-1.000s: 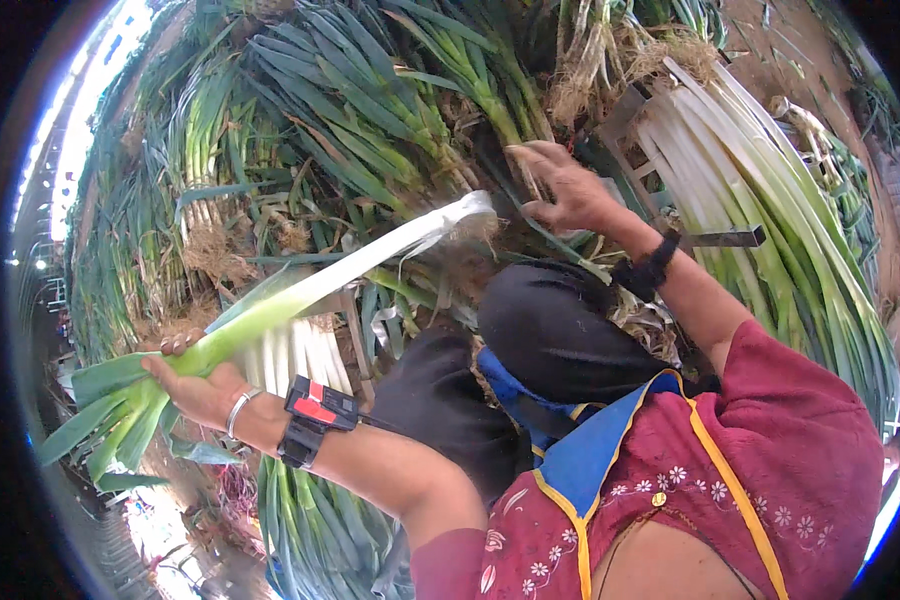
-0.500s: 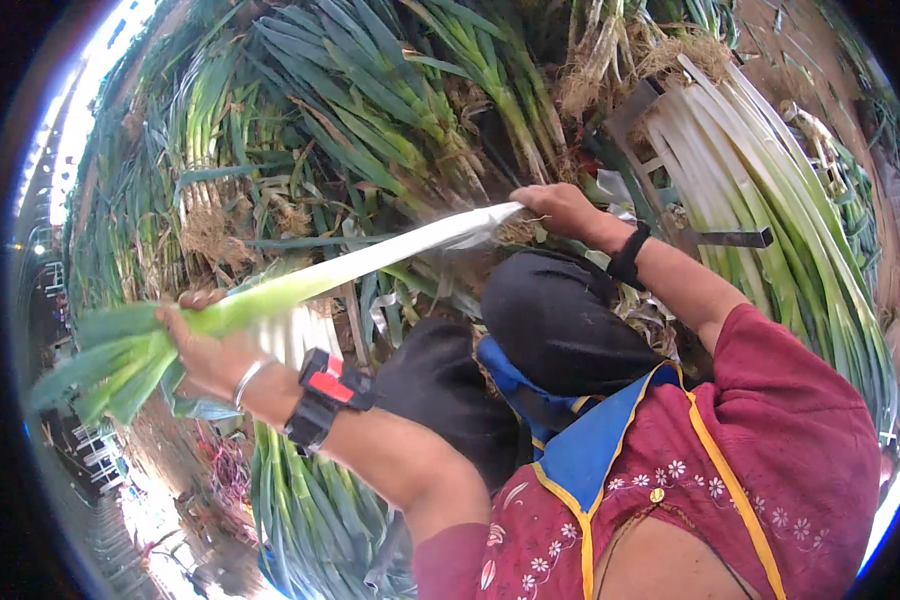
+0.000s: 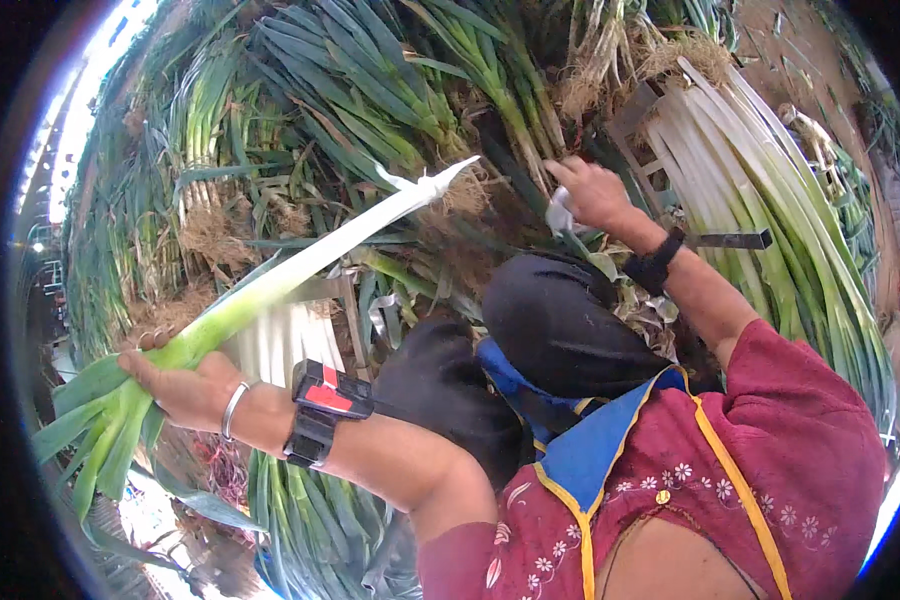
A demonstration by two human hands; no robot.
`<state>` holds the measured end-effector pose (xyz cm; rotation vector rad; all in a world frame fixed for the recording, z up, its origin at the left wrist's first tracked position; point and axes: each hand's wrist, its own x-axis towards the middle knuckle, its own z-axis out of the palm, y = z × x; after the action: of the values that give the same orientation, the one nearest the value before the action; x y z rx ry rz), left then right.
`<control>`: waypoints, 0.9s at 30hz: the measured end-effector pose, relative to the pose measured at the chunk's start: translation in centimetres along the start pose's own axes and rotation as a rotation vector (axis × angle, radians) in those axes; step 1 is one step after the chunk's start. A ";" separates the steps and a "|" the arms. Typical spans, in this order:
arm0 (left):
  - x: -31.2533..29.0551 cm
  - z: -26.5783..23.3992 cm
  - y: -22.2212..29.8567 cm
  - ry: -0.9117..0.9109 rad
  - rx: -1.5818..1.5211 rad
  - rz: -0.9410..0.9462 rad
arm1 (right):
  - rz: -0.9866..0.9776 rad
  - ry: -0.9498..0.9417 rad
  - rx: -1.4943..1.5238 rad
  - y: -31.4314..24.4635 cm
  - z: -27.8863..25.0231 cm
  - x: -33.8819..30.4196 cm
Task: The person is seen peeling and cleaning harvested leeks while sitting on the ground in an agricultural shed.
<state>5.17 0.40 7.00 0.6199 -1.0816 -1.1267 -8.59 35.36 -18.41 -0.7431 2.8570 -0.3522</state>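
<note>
My left hand (image 3: 185, 385) is closed around a leek (image 3: 320, 255) just where its green leaves fan out. The white shaft slants up to the right, and loose peeled skin sticks out near its tip. Off the end of that tip, my right hand (image 3: 598, 193) is partly closed, with a pale strip of leek skin (image 3: 561, 212) hanging at its fingers. Several cleaned leeks (image 3: 750, 170) lie in a metal rack on the right, white ends away from me. More white leek shafts (image 3: 292, 345) show beneath my left forearm.
Unpeeled leeks (image 3: 355, 85) with roots and dry leaves are heaped across the far side and left. A metal bar (image 3: 735, 239) of the rack juts out by my right forearm. Peeled scraps (image 3: 660, 315) litter the ground beside my knees (image 3: 550, 310).
My right hand has come off the leek's white end and moved right, with a pale strip at its fingers. My left hand has shifted left and down, and the leek's tip now points more upward.
</note>
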 end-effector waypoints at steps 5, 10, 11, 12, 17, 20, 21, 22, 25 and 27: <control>-0.3 0.5 0.1 -0.006 -0.070 -0.098 | -0.552 0.386 0.484 -10.2 -7.4 3.7; -0.9 1.1 0.0 0.003 -0.032 -0.136 | -0.692 0.501 0.487 -14.1 -7.6 5.7; -0.6 0.8 -0.3 -0.018 -0.040 -0.145 | -0.690 0.517 0.506 -14.2 -7.5 6.0; -0.5 0.6 -0.4 -0.016 -0.054 -0.161 | -0.704 0.541 0.525 -14.4 -7.3 6.3; 2.0 -2.0 -2.0 -0.142 -0.188 -0.264 | -0.716 0.686 0.564 -15.1 -6.8 6.6; 0.8 -1.0 -1.3 -0.056 -0.184 -0.299 | -0.693 0.763 0.494 -15.3 -7.5 6.1; 1.0 -1.1 -1.4 -0.082 -0.235 -0.319 | -0.686 0.785 0.464 -15.4 -7.7 5.8; 1.5 -1.5 -1.7 -0.108 -0.286 -0.340 | -0.690 0.792 0.447 -15.6 -8.0 5.6; 2.0 -1.8 -2.1 -0.168 -0.448 -0.411 | -0.693 0.815 0.406 -15.8 -8.4 5.4; 2.1 -2.0 -2.3 -0.220 -0.521 -0.431 | -0.686 0.830 0.394 -15.8 -8.2 5.4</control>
<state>6.15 -2.56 4.99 0.3200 -0.7995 -1.8095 -7.85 20.81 -6.84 -1.7954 2.8821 -1.5799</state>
